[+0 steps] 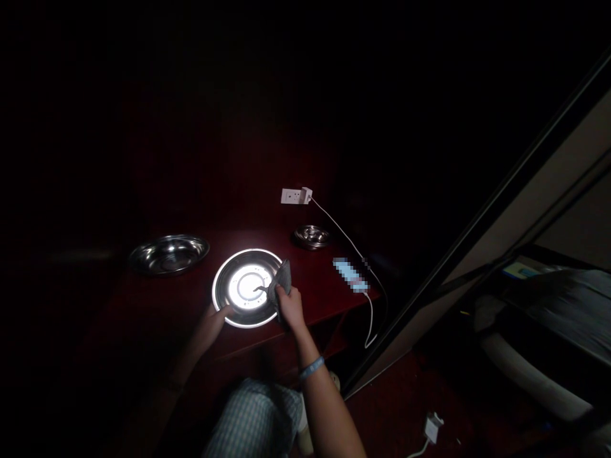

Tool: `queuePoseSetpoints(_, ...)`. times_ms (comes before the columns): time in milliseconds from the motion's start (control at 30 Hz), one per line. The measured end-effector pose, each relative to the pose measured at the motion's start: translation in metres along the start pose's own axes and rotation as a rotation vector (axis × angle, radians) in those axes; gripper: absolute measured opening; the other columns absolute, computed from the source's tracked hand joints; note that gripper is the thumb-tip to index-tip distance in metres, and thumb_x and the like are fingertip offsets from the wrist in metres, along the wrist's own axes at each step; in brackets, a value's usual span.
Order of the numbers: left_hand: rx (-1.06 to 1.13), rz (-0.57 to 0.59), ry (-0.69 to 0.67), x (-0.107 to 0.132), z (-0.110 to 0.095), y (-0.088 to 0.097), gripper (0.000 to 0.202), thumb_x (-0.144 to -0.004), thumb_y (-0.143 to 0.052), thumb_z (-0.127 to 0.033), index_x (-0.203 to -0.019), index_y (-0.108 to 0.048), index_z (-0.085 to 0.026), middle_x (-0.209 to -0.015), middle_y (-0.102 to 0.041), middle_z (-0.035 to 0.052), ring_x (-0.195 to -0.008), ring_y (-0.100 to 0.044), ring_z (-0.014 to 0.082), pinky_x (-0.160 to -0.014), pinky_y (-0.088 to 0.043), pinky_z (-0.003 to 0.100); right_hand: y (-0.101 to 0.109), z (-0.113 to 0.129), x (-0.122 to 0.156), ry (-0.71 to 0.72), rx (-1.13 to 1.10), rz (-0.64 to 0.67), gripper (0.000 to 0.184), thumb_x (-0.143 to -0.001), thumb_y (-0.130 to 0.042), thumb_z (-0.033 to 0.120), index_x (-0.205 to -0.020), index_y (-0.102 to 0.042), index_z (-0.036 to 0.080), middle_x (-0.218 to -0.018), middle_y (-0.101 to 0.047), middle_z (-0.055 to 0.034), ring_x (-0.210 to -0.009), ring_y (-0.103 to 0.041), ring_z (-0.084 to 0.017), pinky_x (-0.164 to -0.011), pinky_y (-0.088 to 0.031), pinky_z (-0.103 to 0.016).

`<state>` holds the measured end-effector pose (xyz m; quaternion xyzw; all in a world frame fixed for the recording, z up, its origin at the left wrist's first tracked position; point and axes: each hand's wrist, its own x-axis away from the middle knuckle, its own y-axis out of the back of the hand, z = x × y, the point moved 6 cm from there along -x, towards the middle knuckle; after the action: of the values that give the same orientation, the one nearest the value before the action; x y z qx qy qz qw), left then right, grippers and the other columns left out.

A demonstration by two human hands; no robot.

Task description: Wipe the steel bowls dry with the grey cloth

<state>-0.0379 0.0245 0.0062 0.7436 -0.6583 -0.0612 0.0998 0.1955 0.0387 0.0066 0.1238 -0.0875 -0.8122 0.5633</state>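
Note:
A round steel plate point(224, 299) lies near the front edge of a dark red table point(315, 286), brightly lit in its middle. My right hand point(289, 306) is closed on a grey cloth point(282, 280) and presses it against the plate's right side. My left hand point(214, 317) rests on the plate's near-left rim, fingers pressed to the edge, holding it steady.
A second steel dish point(168, 253) sits to the left, a small metal ashtray point(312, 236) behind right. A phone point(351, 275) lies on the table's right end, its white cable point(344, 236) running to a wall socket point(296, 195). A dark frame point(477, 229) slants at right. The room is very dark.

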Motion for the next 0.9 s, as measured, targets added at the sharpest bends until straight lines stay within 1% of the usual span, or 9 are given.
queuePoseSetpoints(133, 0.069, 0.057, 0.053, -0.004, 0.001, -0.002, 0.025, -0.063, -0.060, -0.026, -0.085, -0.070, -0.017, -0.077, -0.075, 0.0054, -0.090, -0.073, 0.0299, -0.090, -0.058, 0.042, 0.007, 0.005, -0.010, -0.001, -0.006, 0.071, 0.027, -0.081, -0.061, 0.035, -0.064, -0.067, 0.015, -0.066, -0.068, -0.0062, -0.066, -0.062, -0.018, -0.060, -0.042, -0.025)
queuePoseSetpoints(267, 0.052, 0.169, 0.010, -0.012, -0.011, -0.004, 0.030, -0.059, -0.058, -0.022, -0.086, -0.070, -0.017, -0.078, -0.075, 0.0042, -0.087, -0.072, 0.0290, -0.084, -0.058, 0.040, 0.016, 0.014, -0.026, 0.037, 0.012, 0.170, 0.026, -0.080, -0.062, 0.033, -0.062, -0.067, 0.013, -0.062, -0.065, -0.0039, -0.061, -0.058, -0.015, -0.059, -0.041, -0.024)
queuePoseSetpoints(400, 0.029, 0.320, 0.027, -0.036, -0.023, -0.004, 0.035, -0.056, -0.058, -0.019, -0.088, -0.071, -0.018, -0.075, -0.075, 0.0023, -0.086, -0.072, 0.0292, -0.079, -0.058, 0.037, 0.022, 0.034, -0.050, 0.114, 0.077, 0.222, 0.026, -0.080, -0.066, 0.032, -0.062, -0.067, 0.013, -0.060, -0.063, -0.0026, -0.058, -0.055, -0.013, -0.057, -0.039, -0.023)
queuePoseSetpoints(500, 0.093, 0.379, -0.031, -0.062, -0.039, -0.008, 0.036, -0.059, -0.064, -0.022, -0.094, -0.073, -0.019, -0.085, -0.078, 0.0034, -0.093, -0.073, 0.0297, -0.086, -0.058, 0.038, 0.024, 0.049, -0.069, 0.142, 0.151, 0.178, 0.026, -0.080, -0.069, 0.034, -0.065, -0.069, 0.013, -0.063, -0.066, -0.0027, -0.061, -0.059, -0.014, -0.058, -0.041, -0.023)
queuePoseSetpoints(567, 0.194, 0.330, -0.062, -0.078, -0.049, -0.013, 0.037, -0.066, -0.067, -0.026, -0.101, -0.073, -0.019, -0.096, -0.079, 0.0064, -0.100, -0.073, 0.0302, -0.093, -0.057, 0.040, 0.025, 0.055, -0.080, 0.133, 0.181, 0.110, 0.027, -0.082, -0.069, 0.036, -0.069, -0.072, 0.014, -0.067, -0.070, -0.0038, -0.066, -0.065, -0.017, -0.061, -0.044, -0.023)
queuePoseSetpoints(667, 0.336, 0.112, -0.082, -0.092, -0.057, -0.019, 0.033, -0.078, -0.063, -0.029, -0.108, -0.071, -0.015, -0.109, -0.078, 0.0129, -0.112, -0.071, 0.0308, -0.103, -0.053, 0.042, 0.026, 0.058, -0.093, 0.121, 0.191, -0.022, 0.027, -0.086, -0.067, 0.039, -0.080, -0.078, 0.015, -0.079, -0.077, -0.0080, -0.080, -0.073, -0.023, -0.070, -0.052, -0.026)
queuePoseSetpoints(733, 0.401, 0.011, -0.120, -0.092, -0.059, -0.027, 0.035, -0.082, -0.065, -0.028, -0.115, -0.069, -0.016, -0.124, -0.074, 0.0140, -0.124, -0.066, 0.0301, -0.109, -0.049, 0.040, 0.023, 0.056, -0.099, 0.093, 0.181, -0.099, 0.028, -0.089, -0.066, 0.039, -0.088, -0.080, 0.016, -0.090, -0.081, -0.0116, -0.092, -0.076, -0.027, -0.078, -0.055, -0.029)
queuePoseSetpoints(800, 0.446, -0.010, -0.091, -0.091, -0.054, -0.038, 0.042, -0.082, -0.070, -0.031, -0.122, -0.066, -0.019, -0.132, -0.071, 0.0142, -0.129, -0.063, 0.0313, -0.111, -0.047, 0.043, 0.017, 0.051, -0.103, 0.038, 0.162, -0.153, 0.030, -0.091, -0.063, 0.039, -0.095, -0.081, 0.015, -0.099, -0.081, -0.0145, -0.102, -0.076, -0.030, -0.084, -0.056, -0.031)
queuePoseSetpoints(900, 0.528, 0.030, -0.031, -0.094, -0.044, -0.056, 0.052, -0.079, -0.077, -0.036, -0.127, -0.063, -0.022, -0.133, -0.070, 0.0146, -0.128, -0.064, 0.0334, -0.108, -0.049, 0.050, 0.001, 0.041, -0.110, -0.043, 0.126, -0.212, 0.035, -0.094, -0.060, 0.041, -0.101, -0.082, 0.015, -0.106, -0.081, -0.0166, -0.106, -0.076, -0.031, -0.087, -0.056, -0.032)
